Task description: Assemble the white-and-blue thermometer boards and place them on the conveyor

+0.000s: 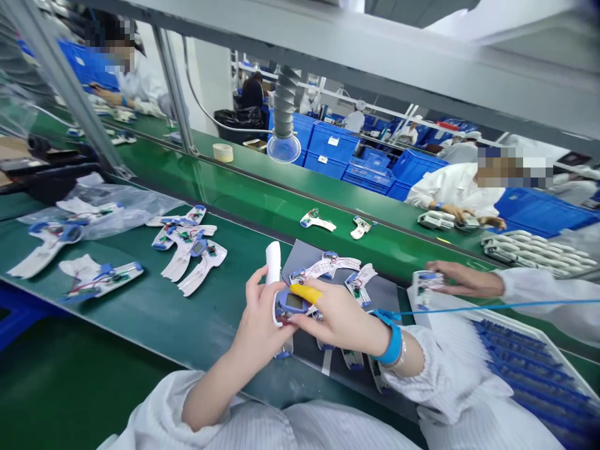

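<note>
This place is a factory workshop for the assembly of small electronics. A long green conveyor belt [262,206] runs across the middle of the frame, and open plastic housings [201,269] with small circuit boards lie on it at the left. Workers [454,190] in white coats stand or sit along the line, on both sides of it. Many blue crates [328,147] are stacked at the upper middle, and a ribbed extraction duct [284,106] hangs above the belt. At the lower right, a blue antistatic strap [391,344] with a cord is worn on a wrist.
</note>
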`<state>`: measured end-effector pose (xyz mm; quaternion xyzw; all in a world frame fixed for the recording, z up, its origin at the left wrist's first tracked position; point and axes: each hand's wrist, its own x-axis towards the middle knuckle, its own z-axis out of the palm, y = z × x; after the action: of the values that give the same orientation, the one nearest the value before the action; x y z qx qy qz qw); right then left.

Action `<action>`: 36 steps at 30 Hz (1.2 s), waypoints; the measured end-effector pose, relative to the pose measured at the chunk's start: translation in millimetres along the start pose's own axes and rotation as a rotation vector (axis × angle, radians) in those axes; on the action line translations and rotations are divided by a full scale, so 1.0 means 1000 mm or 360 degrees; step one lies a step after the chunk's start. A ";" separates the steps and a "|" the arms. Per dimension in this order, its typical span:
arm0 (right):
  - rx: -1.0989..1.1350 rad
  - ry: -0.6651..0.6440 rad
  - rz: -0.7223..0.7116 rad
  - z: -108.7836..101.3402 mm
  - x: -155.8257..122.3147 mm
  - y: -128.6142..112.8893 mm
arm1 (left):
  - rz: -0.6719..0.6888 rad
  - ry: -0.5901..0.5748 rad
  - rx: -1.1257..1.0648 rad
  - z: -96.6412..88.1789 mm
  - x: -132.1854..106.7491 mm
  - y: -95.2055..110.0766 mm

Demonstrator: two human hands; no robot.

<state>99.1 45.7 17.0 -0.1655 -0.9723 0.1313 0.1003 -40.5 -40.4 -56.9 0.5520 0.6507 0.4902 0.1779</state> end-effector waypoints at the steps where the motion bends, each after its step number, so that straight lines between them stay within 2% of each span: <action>1: -0.0022 -0.0059 0.0004 -0.002 -0.003 0.000 | -0.0019 -0.0058 -0.0036 0.000 0.000 0.000; 4: -0.0013 -0.0120 -0.0081 -0.008 -0.012 0.003 | -0.0035 -0.0247 -0.0179 -0.001 -0.002 0.000; 11: -0.0018 0.0010 -0.0526 -0.011 -0.024 0.007 | 0.0038 -0.0675 -0.0516 -0.007 -0.005 0.002; 14: -0.0024 0.0087 -0.0675 -0.011 -0.024 0.006 | 0.0047 -0.0926 -0.0814 -0.008 -0.007 0.002; 16: 0.0024 0.0149 -0.0670 -0.011 -0.024 0.005 | 0.0043 -0.1005 -0.1040 -0.007 -0.008 0.001; 20: 0.0090 0.0326 -0.0649 -0.008 -0.029 0.004 | 0.0010 -0.0998 -0.1306 -0.003 -0.008 0.001; 24: 0.0133 0.0520 -0.0627 -0.003 -0.036 0.006 | -0.0052 -0.0949 -0.1363 0.002 -0.005 0.004; 31: 0.0127 0.0554 -0.0606 0.000 -0.045 0.010 | -0.0230 -0.0892 -0.1244 0.007 -0.008 0.005; 36: 0.0017 0.0521 -0.0678 -0.009 -0.043 0.014 | -0.0270 -0.0889 -0.1165 0.009 -0.007 0.007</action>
<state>144.8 45.4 14.8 0.0244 -0.9553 0.0839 0.2826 -27.8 -43.3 -56.9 0.5086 0.4048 0.5038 0.5689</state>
